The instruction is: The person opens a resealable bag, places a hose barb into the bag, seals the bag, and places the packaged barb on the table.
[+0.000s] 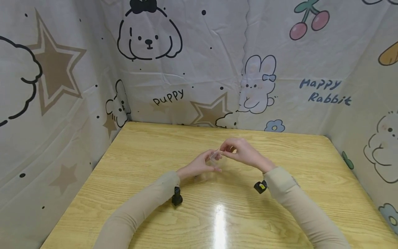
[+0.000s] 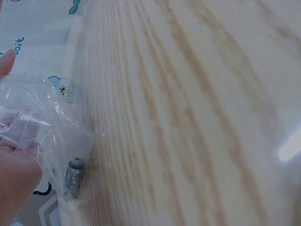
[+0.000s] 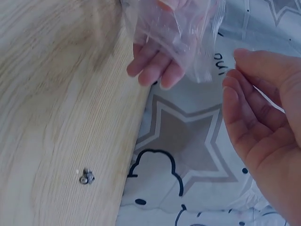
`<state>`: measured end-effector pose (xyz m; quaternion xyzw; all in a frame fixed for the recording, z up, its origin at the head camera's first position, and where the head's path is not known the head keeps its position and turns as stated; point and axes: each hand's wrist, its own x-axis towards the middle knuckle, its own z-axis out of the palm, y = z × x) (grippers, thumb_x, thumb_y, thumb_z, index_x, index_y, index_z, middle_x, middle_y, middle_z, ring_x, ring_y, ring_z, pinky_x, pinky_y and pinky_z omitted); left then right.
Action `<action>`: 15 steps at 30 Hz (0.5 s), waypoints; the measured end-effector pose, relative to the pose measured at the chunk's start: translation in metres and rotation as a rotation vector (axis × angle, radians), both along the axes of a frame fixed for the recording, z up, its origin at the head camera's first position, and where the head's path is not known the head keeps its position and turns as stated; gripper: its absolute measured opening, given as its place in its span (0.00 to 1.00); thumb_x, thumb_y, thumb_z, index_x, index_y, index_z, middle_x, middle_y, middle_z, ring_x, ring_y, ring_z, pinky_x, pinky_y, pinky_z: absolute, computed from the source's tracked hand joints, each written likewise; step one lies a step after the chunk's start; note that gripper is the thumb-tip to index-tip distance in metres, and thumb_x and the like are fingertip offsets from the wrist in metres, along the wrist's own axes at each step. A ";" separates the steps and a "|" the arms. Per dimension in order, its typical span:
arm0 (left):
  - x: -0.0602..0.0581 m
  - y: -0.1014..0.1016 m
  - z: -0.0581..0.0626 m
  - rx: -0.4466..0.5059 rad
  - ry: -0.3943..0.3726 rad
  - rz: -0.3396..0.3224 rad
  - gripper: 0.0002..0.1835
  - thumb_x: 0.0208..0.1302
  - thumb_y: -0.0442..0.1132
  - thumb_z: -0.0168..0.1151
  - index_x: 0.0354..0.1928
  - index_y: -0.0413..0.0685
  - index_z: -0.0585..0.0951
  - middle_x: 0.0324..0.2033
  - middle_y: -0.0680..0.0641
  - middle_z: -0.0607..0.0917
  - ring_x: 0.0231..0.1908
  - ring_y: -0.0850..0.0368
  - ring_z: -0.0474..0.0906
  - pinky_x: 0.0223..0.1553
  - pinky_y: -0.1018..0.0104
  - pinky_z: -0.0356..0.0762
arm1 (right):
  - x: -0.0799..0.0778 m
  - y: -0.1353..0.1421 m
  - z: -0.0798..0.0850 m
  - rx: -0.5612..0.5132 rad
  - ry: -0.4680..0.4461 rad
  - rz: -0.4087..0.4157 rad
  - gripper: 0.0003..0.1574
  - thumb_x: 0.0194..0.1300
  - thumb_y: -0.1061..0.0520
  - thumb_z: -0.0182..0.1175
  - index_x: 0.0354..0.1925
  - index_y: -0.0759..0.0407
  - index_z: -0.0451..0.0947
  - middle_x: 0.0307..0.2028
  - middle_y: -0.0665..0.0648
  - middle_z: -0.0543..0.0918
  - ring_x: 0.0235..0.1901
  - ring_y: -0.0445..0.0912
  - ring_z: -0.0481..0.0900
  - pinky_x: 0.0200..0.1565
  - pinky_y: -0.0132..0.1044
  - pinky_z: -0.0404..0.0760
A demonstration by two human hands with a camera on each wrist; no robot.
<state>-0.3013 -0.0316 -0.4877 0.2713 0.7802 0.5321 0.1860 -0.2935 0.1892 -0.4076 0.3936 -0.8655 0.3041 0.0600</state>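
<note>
Currently, a clear plastic bag (image 3: 200, 52) is hanging over the tabletop (image 1: 149, 221), nearer its far edge than the parts closest to the person. The left hand (image 1: 200, 163) is grasping the bag, with its thumb on one side and its fingers spreading behind the plastic. The right hand (image 1: 244, 152) is meeting it at the bag's upper edge, bringing thumb and fingertips together; whether they are pinching the plastic or something tiny, I cannot tell. Toward the bag's lower corner a dark metal piece (image 2: 74, 174) is showing, though whether it is sitting inside or behind the plastic is unclear. On the tabletop, short of the far edge, a small metal bit (image 3: 87, 177) is lying. Black devices (image 1: 177, 197) are hanging beneath both beige sleeves (image 1: 146, 202). Beyond the tabletop's far and side edges, a printed cloth (image 1: 199, 41) is rising, showing stars, a puppy and a rabbit.
</note>
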 end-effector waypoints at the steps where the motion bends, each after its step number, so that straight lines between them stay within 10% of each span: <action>1: 0.000 0.000 0.000 0.002 0.001 0.000 0.36 0.62 0.42 0.70 0.71 0.56 0.67 0.64 0.48 0.77 0.69 0.51 0.68 0.73 0.40 0.57 | -0.001 0.002 0.000 -0.001 0.005 -0.014 0.05 0.63 0.63 0.66 0.40 0.59 0.84 0.36 0.54 0.87 0.33 0.40 0.83 0.38 0.32 0.85; 15: -0.002 0.001 0.000 0.004 0.008 0.012 0.35 0.63 0.37 0.69 0.70 0.51 0.67 0.63 0.45 0.77 0.68 0.49 0.69 0.75 0.40 0.52 | -0.019 0.033 -0.023 -0.010 -0.051 -0.243 0.06 0.64 0.63 0.66 0.39 0.64 0.84 0.36 0.58 0.86 0.34 0.45 0.83 0.39 0.36 0.85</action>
